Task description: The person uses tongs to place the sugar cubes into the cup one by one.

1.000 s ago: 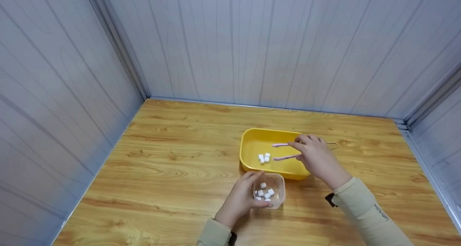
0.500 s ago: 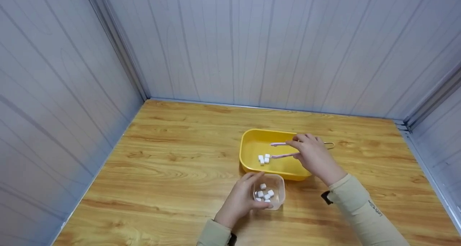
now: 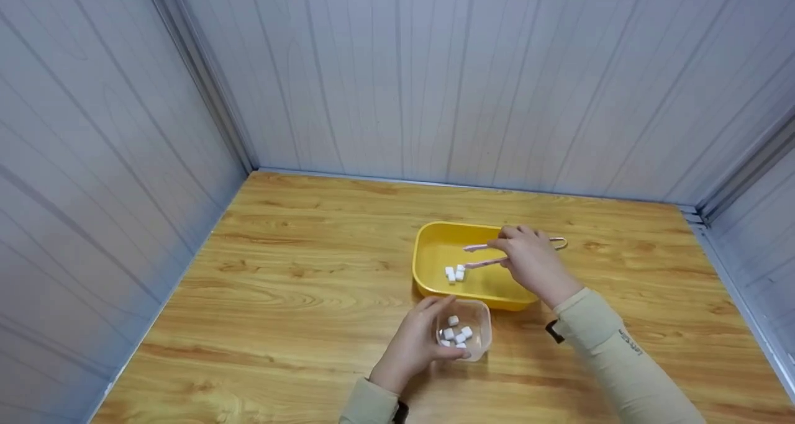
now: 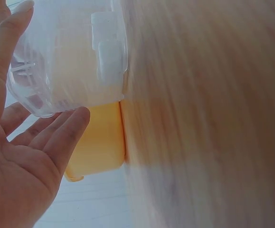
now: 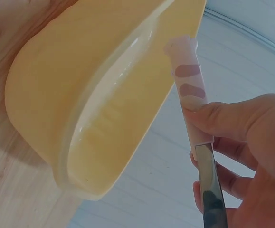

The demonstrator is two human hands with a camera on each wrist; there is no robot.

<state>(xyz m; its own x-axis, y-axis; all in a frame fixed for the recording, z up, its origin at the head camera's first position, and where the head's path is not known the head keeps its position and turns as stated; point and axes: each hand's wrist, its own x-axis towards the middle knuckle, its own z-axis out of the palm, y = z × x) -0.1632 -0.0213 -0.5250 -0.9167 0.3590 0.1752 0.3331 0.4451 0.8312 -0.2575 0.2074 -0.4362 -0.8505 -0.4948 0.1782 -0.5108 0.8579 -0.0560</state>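
Note:
My right hand (image 3: 533, 264) holds a pair of tongs (image 3: 484, 262) with pink tips and a bent metal loop, pinched between thumb and fingers over the yellow basin (image 3: 428, 241). Its two tips stand apart, the nearer one close beside several white cubes (image 3: 451, 275) on the basin floor. In the right wrist view the thumb presses the pink sleeve of the tongs (image 5: 192, 90). My left hand (image 3: 415, 343) grips a small clear plastic box (image 3: 481, 331) from its left side, thumb in front and fingers behind. Inside the box lie several more white cubes (image 3: 459, 337).
Everything rests on a wood-grain table (image 3: 298, 275). The clear box stands right at the basin's near side. Pale panel walls (image 3: 435, 89) rise behind the table and on both sides.
My right hand has shifted left with the tongs, bringing the tips nearer the cubes in the basin and a little closer together. The left hand and the box stay put.

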